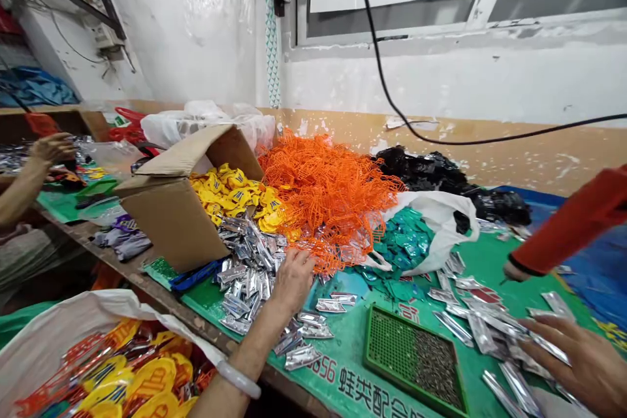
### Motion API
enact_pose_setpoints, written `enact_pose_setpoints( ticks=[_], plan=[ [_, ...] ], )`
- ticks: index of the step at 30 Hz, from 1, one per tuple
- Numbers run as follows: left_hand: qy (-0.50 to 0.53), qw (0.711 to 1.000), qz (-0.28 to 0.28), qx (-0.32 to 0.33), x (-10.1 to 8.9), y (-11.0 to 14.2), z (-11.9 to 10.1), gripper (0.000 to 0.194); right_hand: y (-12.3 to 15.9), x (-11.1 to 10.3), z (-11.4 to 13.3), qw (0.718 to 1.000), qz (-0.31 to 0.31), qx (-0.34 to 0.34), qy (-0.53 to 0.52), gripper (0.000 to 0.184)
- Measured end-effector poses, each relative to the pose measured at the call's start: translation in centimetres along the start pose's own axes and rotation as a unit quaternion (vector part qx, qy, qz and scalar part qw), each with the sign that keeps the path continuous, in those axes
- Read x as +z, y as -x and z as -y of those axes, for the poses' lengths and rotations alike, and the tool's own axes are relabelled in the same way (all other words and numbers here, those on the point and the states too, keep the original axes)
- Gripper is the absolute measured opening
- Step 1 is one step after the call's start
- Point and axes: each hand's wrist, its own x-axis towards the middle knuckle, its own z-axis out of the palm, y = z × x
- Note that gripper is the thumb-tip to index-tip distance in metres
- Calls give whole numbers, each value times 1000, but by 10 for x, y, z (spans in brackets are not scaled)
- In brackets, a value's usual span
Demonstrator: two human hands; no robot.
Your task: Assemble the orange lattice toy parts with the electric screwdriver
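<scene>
My left hand (292, 279) reaches forward onto a heap of silver foil packets (247, 268), fingers stretched and slightly bent on top of it, beside the orange plastic mesh pieces (328, 189). A pale bangle (238, 379) sits on that wrist. My right hand (585, 362) lies at the lower right with fingers spread flat over more loose silver packets (482, 326). I see nothing held in either hand. Between my hands sits a green perforated tray (414, 359) partly filled with small dark grains.
An open cardboard box (171, 215) holds yellow pieces (235, 192). A white bag of teal pieces (416, 241) and black parts (441, 173) lie behind. Another person's red sleeve (568, 225) reaches in from the right; a person's hand (49, 147) works far left. A bag of yellow-orange items (122, 372) stands below.
</scene>
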Motion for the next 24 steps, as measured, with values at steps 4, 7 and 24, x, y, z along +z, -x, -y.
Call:
enact_pose_setpoints(
  ticks=[4,7,24],
  plan=[
    [8,1000,2,10,7,-4,2,20,46,-15,45,999,-7,-28,14,53],
    [9,1000,-5,12,3,-4,1,17,53,-19,106,991,115,-22,-62,40],
    [65,997,45,23,0,-2,8,21,-39,84,164,965,238,-33,102,24]
  ],
)
